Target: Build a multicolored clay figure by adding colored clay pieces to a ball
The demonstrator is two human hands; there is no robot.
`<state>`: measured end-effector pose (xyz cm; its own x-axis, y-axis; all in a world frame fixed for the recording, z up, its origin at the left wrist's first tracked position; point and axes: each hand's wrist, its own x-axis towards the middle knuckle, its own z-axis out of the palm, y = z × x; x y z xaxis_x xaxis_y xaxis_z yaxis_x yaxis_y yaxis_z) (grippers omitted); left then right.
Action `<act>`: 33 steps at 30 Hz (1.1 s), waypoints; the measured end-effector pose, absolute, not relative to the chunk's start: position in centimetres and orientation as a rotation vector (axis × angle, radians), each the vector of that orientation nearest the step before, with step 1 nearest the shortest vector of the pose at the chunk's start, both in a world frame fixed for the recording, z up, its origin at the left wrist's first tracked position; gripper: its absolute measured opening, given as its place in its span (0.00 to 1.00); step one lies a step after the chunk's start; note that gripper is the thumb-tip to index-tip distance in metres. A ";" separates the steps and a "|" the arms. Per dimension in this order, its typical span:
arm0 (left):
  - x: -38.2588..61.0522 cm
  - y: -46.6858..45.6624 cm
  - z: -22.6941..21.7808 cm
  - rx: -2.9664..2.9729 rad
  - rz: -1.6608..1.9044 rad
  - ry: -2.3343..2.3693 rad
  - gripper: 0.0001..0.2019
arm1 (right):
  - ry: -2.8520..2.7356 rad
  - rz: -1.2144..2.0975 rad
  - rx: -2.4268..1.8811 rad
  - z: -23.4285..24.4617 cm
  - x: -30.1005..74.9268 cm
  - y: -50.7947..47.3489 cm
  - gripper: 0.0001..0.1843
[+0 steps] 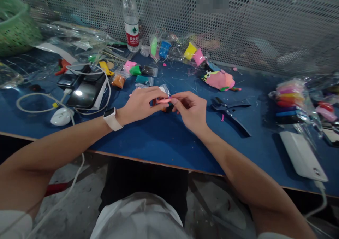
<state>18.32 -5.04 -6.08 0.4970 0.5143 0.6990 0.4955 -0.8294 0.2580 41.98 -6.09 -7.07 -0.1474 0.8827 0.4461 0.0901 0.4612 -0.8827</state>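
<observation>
Between my two hands is a thin pink strip of modelling clay (164, 100), held level over the blue table. The fingers of my left hand (144, 103) pinch its left part. At its right end, the thumb and forefinger of my right hand (191, 110) are closed on it. Something small and dark, partly hidden by my fingers, shows just below the strip. To the right of my right hand lie dark-handled pliers (230, 113) and a small magenta clay scrap (222, 117). Behind them rests a pink clay fish-like figure (218, 80) with a white eye.
Small bags of coloured clay (135, 70) lie beyond my hands. A water bottle (131, 27) stands by the mesh panel (251, 30). Phones (87, 92) and white cables occupy the left; a power bank (302, 154) and a clay pack (290, 101) are right.
</observation>
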 end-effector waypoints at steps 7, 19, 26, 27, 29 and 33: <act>18.4 -5.1 -6.2 2.707 1.305 0.865 0.16 | -1.587 0.891 -0.917 -6.8 41.9 -6.2 0.25; 18.4 -5.1 -6.0 2.700 1.348 0.842 0.12 | -1.664 0.895 -0.896 -6.5 41.9 -6.3 0.28; 18.3 -5.2 -6.2 2.682 1.275 0.902 0.16 | -1.670 0.897 -0.898 -6.6 41.9 -6.3 0.27; 18.3 -5.2 -6.2 2.679 1.265 0.916 0.16 | -1.669 0.897 -0.904 -6.6 41.9 -6.3 0.27; 18.3 -5.2 -6.1 2.674 1.261 0.928 0.17 | -1.666 0.901 -0.907 -6.5 41.9 -6.3 0.27; 18.3 -5.4 -5.8 2.656 1.272 0.936 0.18 | -1.644 0.926 -0.879 -6.8 42.0 -6.2 0.24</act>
